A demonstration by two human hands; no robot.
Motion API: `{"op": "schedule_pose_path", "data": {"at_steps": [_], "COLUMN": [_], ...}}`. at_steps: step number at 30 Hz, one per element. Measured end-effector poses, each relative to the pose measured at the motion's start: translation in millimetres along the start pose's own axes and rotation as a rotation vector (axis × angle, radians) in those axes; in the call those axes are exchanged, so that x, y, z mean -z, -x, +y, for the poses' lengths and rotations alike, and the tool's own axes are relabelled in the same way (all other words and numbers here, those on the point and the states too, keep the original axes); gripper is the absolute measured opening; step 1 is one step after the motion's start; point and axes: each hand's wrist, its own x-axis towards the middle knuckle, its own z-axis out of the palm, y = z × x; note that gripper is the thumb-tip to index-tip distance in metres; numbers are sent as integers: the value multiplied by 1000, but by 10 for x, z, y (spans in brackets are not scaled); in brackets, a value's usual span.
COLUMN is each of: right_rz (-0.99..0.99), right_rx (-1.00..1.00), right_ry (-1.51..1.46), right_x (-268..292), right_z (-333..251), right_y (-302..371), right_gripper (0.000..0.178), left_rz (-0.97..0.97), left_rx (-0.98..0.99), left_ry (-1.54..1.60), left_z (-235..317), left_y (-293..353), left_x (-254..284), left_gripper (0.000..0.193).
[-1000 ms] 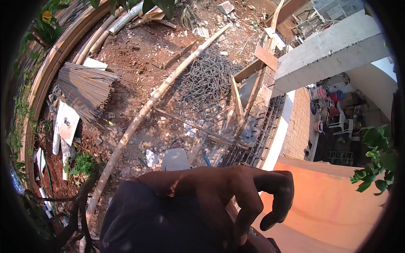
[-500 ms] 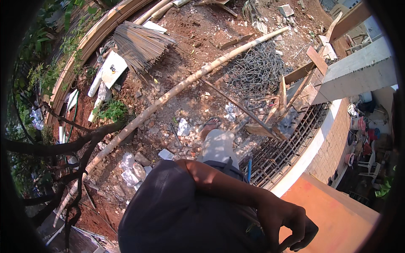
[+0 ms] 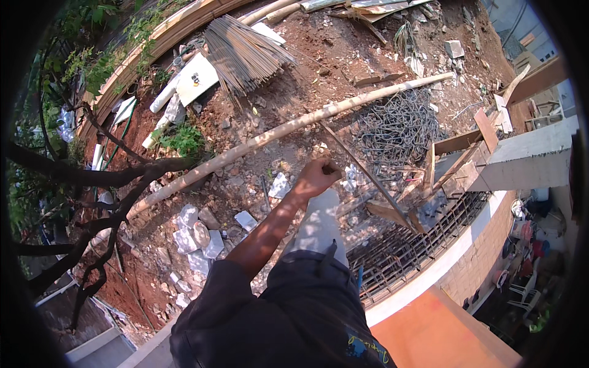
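Observation:
My left hand [image 3: 318, 176] is stretched out ahead of me in a closed fist; I cannot make out anything in it. The bare forearm comes out of my dark shirt sleeve [image 3: 227, 276]. Under the fist is my light trouser leg [image 3: 319, 228]. Far below lies red earth with a long pale pole [image 3: 276, 132] running across it. A thin slanted rod [image 3: 368, 178] passes just right of the fist, apart from it. My right hand is out of the picture.
Below are a bundle of straight steel rods [image 3: 245, 52], a heap of bent wire loops [image 3: 399, 126], a rebar cage [image 3: 405, 251], broken white slabs [image 3: 196, 236] and timber offcuts. A grey concrete beam [image 3: 527, 162] and an orange ledge [image 3: 442, 334] lie right; bare tree branches [image 3: 92, 178] left.
A hand that hung curled low in front of my dark shirt has left that spot. An arm now reaches forward with a closed fist, and the view has swung across the ground.

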Motion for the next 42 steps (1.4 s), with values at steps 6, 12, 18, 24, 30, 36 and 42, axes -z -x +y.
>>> {"op": "schedule_pose_path", "data": {"at_steps": [6,12,18,24,30,36,42], "right_rz": [-68,-209,-253,-278,-345,-418,-294], "right_rx": [134,244,103,-81,218,583,-17], "right_ry": [125,427,462,303,601,692,425], "right_x": [69,821,1277,1456,1763,2110,1847], "right_z": [-422,-1934,-3723,-4539,-4633,-4566,-5845], "right_y": [-419,-396,-152,3,-341,-569,-905], "right_gripper": [40,35,58,57,27,53,36], "left_rz": [455,985,1047,514,802,814,870], "left_rx": [212,292,783,824,903,748,443], "left_ry": [131,139,-370,-559,-330,-217,681], "left_z": [-1048,-2000,-2667,-2693,-2918,-3225,-3091], "left_y": [-1582,-3242,-4257,-4984,-4943,-4418,-4922], "left_x": [1154,3075,4559,4824,5049,5335,5364], "left_gripper": [31,47,67,80,47,38,32]}}
